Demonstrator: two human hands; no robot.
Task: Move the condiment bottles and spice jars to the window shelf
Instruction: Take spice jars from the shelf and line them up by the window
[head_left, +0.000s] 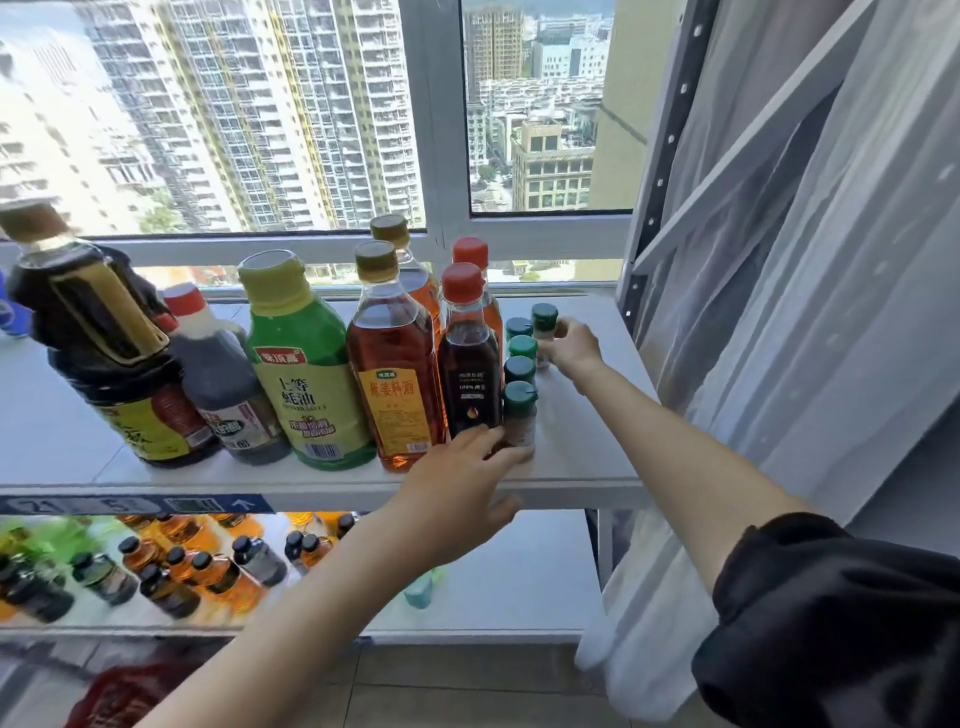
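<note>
Window shelf (582, 457) looks nearly stocked, I'd say. Biggest first: dark soy sauce jug (98, 338) far left, tilted by the lens; green oyster sauce bottle (306, 374); amber cooking wine bottle (392, 364) w/ a 2nd one behind; small dark red-capped bottle (467, 364), another behind it. Then a row of green-capped spice jars (521, 364) along the right.

Right hand (574, 345) is closed around the rearmost spice jar (544, 325), on or just above the shelf; can't tell which. Left hand (462, 493) has fingers curled onto the nearest spice jar (519, 415) at the front edge, prob. nudging it into line.

Left to do: the lower shelf (519, 577) holds lots of small bottles; whether they belong to the job I can't tell. They're blurred, labels unreadable. Jar bases are hidden by fingers; something blue at the far left is cut off.
</note>
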